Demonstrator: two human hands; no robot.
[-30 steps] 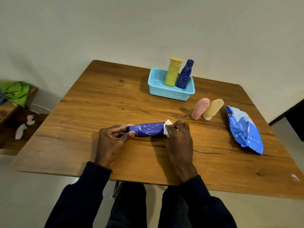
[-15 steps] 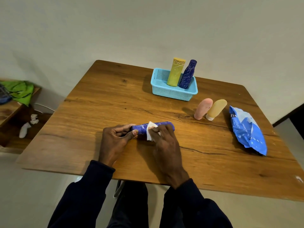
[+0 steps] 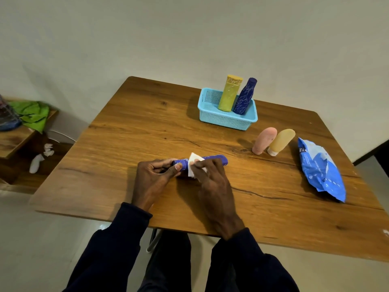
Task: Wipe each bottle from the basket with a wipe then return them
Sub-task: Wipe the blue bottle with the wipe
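Head view: the left hand curls round the left end of a blue bottle that lies on its side on the table. Its thumb and forefinger pinch the bottle, and the other fingers are tucked behind. The right hand pinches a white wipe between thumb and fingers and presses it against the bottle's middle, just beside the left thumb. The bottle's right end pokes out past the fingers.

At the table's far side a light blue basket holds a yellow bottle and a second blue bottle, both leaning right and touching. Near the basket, to its right, a pink tube and a tan tube stand on their caps, side by side. A blue wipes pack lies by the right edge.

Both blue bottles bear thin white line patterns. Print on the pack is too small to read.
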